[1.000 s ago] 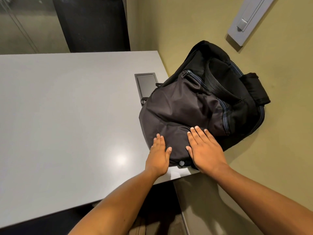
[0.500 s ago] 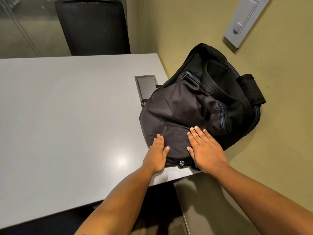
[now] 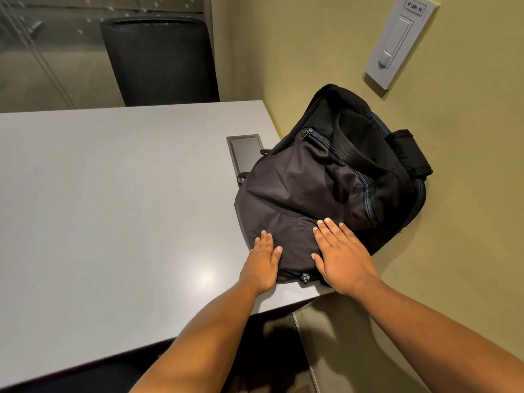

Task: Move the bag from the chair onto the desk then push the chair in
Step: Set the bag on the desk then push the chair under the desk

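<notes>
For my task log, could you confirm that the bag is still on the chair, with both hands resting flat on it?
Not quite: the head view shows the bag on the desk, against the wall. Left hand and right hand do rest flat on it.

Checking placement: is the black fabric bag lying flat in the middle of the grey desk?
No, the black fabric bag sits at the grey desk corner, leaning against the wall.

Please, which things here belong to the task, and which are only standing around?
Belong to the task:
bag
desk
left hand
right hand

Only there:
black chair behind the desk
wall switch
desk hatch
</notes>
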Demonstrator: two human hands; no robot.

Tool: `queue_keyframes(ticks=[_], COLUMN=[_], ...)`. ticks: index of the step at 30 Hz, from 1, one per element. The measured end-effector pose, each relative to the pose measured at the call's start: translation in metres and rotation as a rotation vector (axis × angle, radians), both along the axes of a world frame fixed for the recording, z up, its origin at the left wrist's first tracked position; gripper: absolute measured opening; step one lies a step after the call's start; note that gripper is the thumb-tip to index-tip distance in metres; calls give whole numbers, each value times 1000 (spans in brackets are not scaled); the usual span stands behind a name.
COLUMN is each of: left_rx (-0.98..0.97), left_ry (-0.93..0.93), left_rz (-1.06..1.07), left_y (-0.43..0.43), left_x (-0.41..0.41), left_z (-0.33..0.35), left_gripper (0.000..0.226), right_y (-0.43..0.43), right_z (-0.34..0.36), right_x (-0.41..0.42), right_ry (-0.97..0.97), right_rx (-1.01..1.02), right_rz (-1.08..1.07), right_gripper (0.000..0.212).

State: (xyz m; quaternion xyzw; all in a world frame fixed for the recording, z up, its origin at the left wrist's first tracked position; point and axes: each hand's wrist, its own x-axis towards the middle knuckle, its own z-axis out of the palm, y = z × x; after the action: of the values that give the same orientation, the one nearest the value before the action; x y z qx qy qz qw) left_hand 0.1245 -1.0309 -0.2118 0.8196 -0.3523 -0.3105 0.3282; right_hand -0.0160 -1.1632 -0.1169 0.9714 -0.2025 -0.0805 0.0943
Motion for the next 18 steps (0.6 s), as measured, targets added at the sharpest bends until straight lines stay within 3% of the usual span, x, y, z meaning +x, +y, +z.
queue_keyframes(ticks=[11, 18], left_rx=[-11, 1], left_ry=[-42, -237], left_rz=[32, -3], left_y=[10, 16], left_x=[-1, -3], left_z=[12, 21], left_gripper=[61, 61], right_y=[9, 21], right_z=[1, 9], right_x=[-3, -4], right_ry=[-37, -50], right_rx=[64, 36], right_rz=[-37, 2], right_gripper=[71, 76])
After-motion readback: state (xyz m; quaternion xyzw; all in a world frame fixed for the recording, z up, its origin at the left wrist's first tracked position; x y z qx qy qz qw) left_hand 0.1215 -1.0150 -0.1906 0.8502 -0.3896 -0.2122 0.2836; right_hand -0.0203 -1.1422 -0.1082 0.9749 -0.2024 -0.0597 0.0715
